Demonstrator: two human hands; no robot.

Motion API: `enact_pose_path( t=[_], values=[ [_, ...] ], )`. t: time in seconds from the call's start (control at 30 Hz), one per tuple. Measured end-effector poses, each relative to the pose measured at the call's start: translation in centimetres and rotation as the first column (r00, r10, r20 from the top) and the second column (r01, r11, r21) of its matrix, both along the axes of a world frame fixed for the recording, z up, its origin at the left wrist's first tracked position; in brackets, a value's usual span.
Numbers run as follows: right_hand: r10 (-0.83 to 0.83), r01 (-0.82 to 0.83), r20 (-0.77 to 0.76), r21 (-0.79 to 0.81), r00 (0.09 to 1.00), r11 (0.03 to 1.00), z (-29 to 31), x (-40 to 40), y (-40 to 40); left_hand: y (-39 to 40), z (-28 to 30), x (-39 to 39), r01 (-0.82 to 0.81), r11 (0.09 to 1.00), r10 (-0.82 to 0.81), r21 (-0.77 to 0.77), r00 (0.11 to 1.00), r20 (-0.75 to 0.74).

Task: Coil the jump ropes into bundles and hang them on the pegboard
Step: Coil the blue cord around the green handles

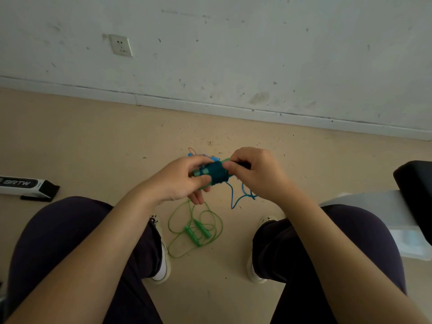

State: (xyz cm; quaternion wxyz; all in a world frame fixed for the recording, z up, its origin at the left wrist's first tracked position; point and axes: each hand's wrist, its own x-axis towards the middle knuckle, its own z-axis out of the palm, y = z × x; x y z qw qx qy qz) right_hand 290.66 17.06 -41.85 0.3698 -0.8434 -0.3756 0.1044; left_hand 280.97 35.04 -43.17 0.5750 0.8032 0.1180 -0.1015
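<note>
The blue jump rope (216,175) is held above the floor between the person's knees, its cord wound tightly round the paired handles so the bundle stays compact. The left hand (184,181) grips the handles to steady them, while the right hand (253,174) pinches the cord at the bundle's end, seemingly to lay another turn; a loose tail dangles below. The green jump rope (195,229) lies uncoiled on the floor (93,141) between the shoes, near the wall (233,54).

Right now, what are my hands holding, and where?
The left hand grips the blue rope bundle around its wrapped handles; the right hand pinches its rope at the bundle's right end.
</note>
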Motion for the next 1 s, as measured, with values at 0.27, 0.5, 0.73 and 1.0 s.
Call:
enact_pose_path(
  t=[0.27, 0.5, 0.73, 1.0],
  values=[
    [0.010, 0.003, -0.131, 0.102, 0.991, 0.995, 0.1, 0.6, -0.2, 0.6, 0.6, -0.4, 0.178, 0.981, -0.182, -0.073, 0.982, -0.047],
    [0.093, -0.043, -0.215, 0.226, 0.972, 0.973, -0.6, 0.7, -0.3, 0.7, 0.6, -1.0, 0.181, 0.969, -0.183, -0.169, 0.983, 0.008],
    [0.040, 0.094, -0.340, 0.369, 0.940, 0.925, -1.0, 0.0, 0.5, 0.4, 0.4, -0.8, 0.066, 0.966, -0.053, -0.250, 0.997, 0.059],
    [0.001, 0.271, -0.576, 0.385, 0.817, 0.882, -1.7, -0.3, 0.9, -0.7, -0.3, -0.3, -0.051, 0.953, 0.086, -0.299, 0.991, 0.104]
  ],
)
